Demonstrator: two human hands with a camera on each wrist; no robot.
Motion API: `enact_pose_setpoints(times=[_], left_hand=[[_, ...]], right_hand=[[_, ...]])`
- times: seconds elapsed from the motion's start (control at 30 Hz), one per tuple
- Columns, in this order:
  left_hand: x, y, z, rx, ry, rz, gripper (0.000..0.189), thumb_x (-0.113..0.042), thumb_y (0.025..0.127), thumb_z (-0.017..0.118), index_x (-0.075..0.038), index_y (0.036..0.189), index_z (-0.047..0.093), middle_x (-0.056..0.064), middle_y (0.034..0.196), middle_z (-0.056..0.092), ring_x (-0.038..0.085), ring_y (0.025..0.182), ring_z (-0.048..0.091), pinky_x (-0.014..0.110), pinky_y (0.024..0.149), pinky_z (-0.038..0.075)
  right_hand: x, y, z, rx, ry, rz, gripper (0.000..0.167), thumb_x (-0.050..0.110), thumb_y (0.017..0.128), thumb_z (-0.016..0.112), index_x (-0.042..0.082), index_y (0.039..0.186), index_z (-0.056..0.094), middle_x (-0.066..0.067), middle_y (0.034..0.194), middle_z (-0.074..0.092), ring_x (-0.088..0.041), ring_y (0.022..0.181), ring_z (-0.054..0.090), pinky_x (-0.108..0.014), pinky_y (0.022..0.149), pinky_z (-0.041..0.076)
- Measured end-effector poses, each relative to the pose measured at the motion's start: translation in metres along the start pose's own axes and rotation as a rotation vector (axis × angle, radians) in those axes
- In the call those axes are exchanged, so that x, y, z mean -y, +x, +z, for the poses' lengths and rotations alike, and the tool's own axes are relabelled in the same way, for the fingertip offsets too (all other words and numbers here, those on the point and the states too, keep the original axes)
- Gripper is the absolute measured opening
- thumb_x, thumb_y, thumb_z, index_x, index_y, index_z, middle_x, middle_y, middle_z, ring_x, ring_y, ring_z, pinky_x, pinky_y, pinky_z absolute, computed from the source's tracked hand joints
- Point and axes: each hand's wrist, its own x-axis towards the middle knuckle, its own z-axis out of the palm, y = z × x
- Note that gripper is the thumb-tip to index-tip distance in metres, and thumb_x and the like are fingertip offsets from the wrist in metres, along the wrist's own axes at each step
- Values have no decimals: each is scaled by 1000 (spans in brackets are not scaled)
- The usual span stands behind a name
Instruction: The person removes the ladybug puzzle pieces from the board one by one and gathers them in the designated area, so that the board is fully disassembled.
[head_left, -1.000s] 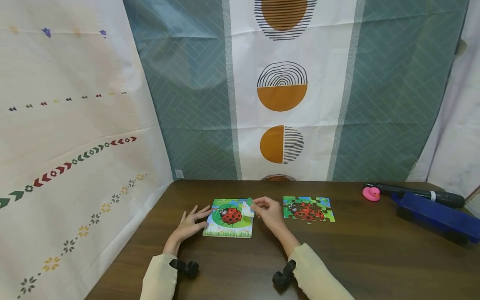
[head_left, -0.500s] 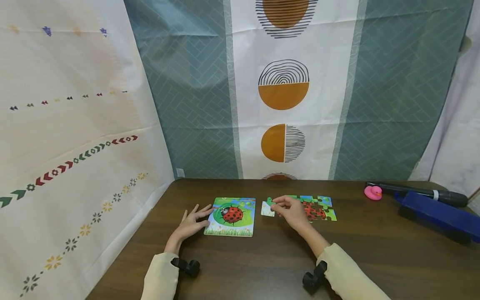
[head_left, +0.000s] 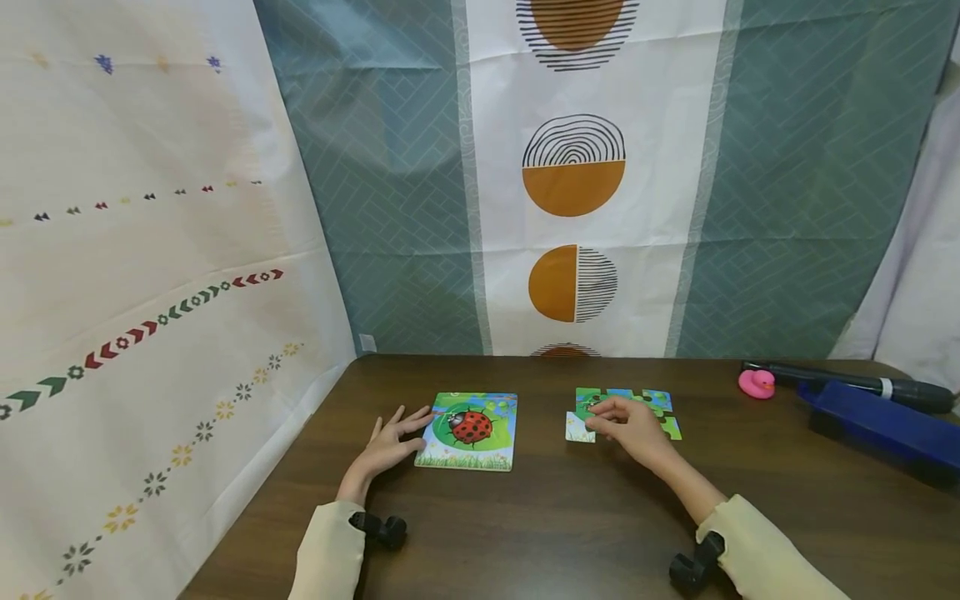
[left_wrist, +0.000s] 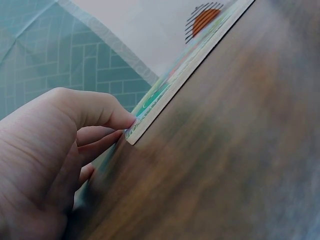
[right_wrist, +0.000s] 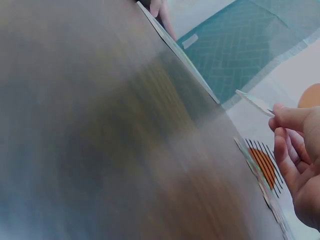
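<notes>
On the table's left half lies a square ladybug picture board [head_left: 501, 452]. My left hand [head_left: 390, 446] rests at its left side with fingers spread; in the left wrist view the thumb touches the corner of the board [left_wrist: 170, 98]. A puzzle piece [head_left: 579, 428], whitish with a grass print, is pinched between thumb and fingers of my right hand [head_left: 636, 430]. The right wrist view shows this piece [right_wrist: 254, 103] raised above the table. Behind and partly hidden by the right hand lies a partly joined ladybug puzzle [head_left: 657, 401], its pieces flat on the table.
At the right, a pink rubber duck [head_left: 757, 384] sits beside a black stick-like object [head_left: 840, 379]. A blue box-like object [head_left: 885, 429] lies in front of that. A patterned curtain [head_left: 405, 208] hangs behind the table's far edge.
My right hand has carried the pinched piece rightward, from over the picture board to the front left of the joined puzzle. The left hand has stayed at the board.
</notes>
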Motion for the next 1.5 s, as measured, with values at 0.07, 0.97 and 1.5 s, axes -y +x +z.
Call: enact_pose_setpoints(times=[0.07,0.97,1.5], left_hand=[[1,1,1,1,6,1,50,-13,95,58,-8,144,49,15,159,32,47,150,1,68,115,-16],[1,2,3,-29,6,-7,49,-13,93,61,-10,142,53,14,158,35,46,150,4,68,116,-15],[4,2,5,-44,17,-33,49,-14,92,60,-11,141,54,12,158,35,44,151,5,66,117,-14]], right_hand=[[-3,-2,-6,6,-33,-6,29,26,89,71,2,105,70,-11,92,75,-10,71,63,-26,62,53],[-6,-10,-16,99,-297,-4,24,32,82,77,10,90,75,0,78,66,-11,70,54,-25,59,45],[-5,-9,-12,77,-388,-29,20,29,83,76,11,92,77,4,58,45,-7,53,35,-22,50,29]])
